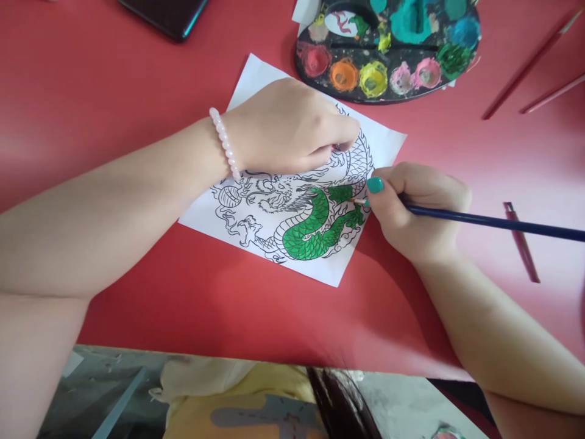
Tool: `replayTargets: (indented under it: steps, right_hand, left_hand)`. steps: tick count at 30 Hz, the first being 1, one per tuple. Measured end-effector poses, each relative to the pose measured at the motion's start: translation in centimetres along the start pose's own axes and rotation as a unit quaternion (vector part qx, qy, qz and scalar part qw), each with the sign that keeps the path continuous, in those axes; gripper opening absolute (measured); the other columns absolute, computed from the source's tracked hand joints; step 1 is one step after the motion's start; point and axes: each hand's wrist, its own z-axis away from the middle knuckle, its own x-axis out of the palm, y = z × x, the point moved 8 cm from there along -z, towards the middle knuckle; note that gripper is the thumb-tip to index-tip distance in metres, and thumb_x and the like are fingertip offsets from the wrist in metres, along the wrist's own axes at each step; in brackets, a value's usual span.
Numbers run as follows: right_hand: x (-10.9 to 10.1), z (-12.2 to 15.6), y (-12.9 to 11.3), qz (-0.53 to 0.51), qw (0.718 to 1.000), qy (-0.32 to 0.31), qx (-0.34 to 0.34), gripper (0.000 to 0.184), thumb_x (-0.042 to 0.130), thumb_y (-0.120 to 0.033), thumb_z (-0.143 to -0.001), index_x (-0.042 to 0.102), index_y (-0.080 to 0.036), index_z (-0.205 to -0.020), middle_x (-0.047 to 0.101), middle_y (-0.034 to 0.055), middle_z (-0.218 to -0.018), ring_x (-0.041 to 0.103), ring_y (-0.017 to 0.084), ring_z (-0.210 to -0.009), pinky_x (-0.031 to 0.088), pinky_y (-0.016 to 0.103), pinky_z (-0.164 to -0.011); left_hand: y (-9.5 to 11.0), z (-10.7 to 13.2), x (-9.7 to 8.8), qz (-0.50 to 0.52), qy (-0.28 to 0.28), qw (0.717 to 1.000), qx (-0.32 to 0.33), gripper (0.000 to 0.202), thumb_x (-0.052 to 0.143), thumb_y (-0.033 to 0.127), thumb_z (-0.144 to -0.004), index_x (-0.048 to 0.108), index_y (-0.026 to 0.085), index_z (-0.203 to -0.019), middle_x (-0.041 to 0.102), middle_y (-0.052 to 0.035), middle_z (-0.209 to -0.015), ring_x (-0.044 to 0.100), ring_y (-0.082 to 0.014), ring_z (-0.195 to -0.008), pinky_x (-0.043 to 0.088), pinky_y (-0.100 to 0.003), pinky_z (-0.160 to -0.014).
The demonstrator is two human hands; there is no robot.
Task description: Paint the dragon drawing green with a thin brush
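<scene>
Dragon line-art fills a white paper sheet (329, 268) lying mid-table, its coiled body painted green. Left hand (283, 128), loosely curled and gripping nothing, presses the sheet; right hand (411, 207) pinches a slim dark-blue paintbrush (493, 222), tip on the green. Red tabletop (91, 73) carries a black oval paint palette (388, 91).

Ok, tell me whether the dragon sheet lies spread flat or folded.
Spread flat: the dragon sheet shows no fold on the red table, with the left hand resting on it.
</scene>
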Motion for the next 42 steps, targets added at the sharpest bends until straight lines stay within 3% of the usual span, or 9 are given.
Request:
replayTargets:
  steps: [9, 19, 24, 32, 42]
  right_hand:
    - [-0.02, 0.01, 0.03, 0.004, 1.000, 0.000, -0.004, 0.039, 0.053, -0.031, -0.083, 0.036, -0.018, -0.050, 0.034, -0.0039, -0.048, 0.030, 0.006, -0.044, 0.023, 0.023, -0.041]
    - [-0.01, 0.00, -0.06, 0.009, 1.000, -0.005, 0.005, 0.040, 0.049, -0.032, -0.085, 0.035, -0.018, -0.050, 0.035, -0.0035, -0.047, 0.029, 0.006, -0.045, 0.023, 0.023, -0.040]
    - [0.02, -0.08, 0.06, 0.004, 1.000, 0.001, -0.005, 0.038, 0.051, -0.032, -0.084, 0.037, -0.018, -0.052, 0.036, -0.0040, -0.048, 0.029, 0.006, -0.045, 0.023, 0.024, -0.041]
    - [-0.04, -0.07, 0.14, -0.019, 1.000, 0.001, -0.001, 0.038, 0.051, -0.033, -0.085, 0.039, -0.018, -0.052, 0.040, -0.0036, -0.049, 0.033, 0.006, -0.043, 0.025, 0.025, -0.042]
    - [0.02, 0.07, 0.05, -0.030, 1.000, 0.001, -0.008, 0.035, 0.053, -0.030, -0.084, 0.039, -0.018, -0.054, 0.038, -0.0041, -0.049, 0.032, 0.006, -0.045, 0.025, 0.024, -0.042]
  left_hand:
    - [-0.29, -0.15, 0.36, 0.000, -0.020, 1.000, -0.011, 0.039, 0.029, 0.026, -0.084, 0.062, 0.020, -0.102, 0.067, -0.0063, -0.087, 0.054, -0.0204, -0.077, 0.036, -0.034, -0.067]
    - [0.20, 0.22, -0.14, -0.002, -0.011, 1.000, 0.001, 0.039, 0.027, 0.023, -0.087, 0.061, 0.014, -0.102, 0.064, -0.0048, -0.086, 0.057, -0.0169, -0.082, 0.037, -0.030, -0.072]
    - [0.15, 0.14, -0.18, -0.020, 0.005, 1.000, 0.007, 0.034, 0.032, 0.023, -0.084, 0.062, 0.020, -0.100, 0.066, -0.0038, -0.084, 0.058, -0.0184, -0.077, 0.036, -0.029, -0.064]
    - [0.05, 0.13, -0.01, -0.008, -0.009, 1.000, 0.006, 0.035, 0.031, 0.023, -0.086, 0.062, 0.017, -0.101, 0.066, -0.0050, -0.085, 0.056, -0.0169, -0.080, 0.038, -0.030, -0.071]
    - [0.01, -0.03, 0.06, -0.014, -0.004, 1.000, 0.003, 0.034, 0.032, 0.023, -0.085, 0.062, 0.019, -0.099, 0.066, -0.0049, -0.084, 0.058, -0.0183, -0.078, 0.039, -0.030, -0.068]
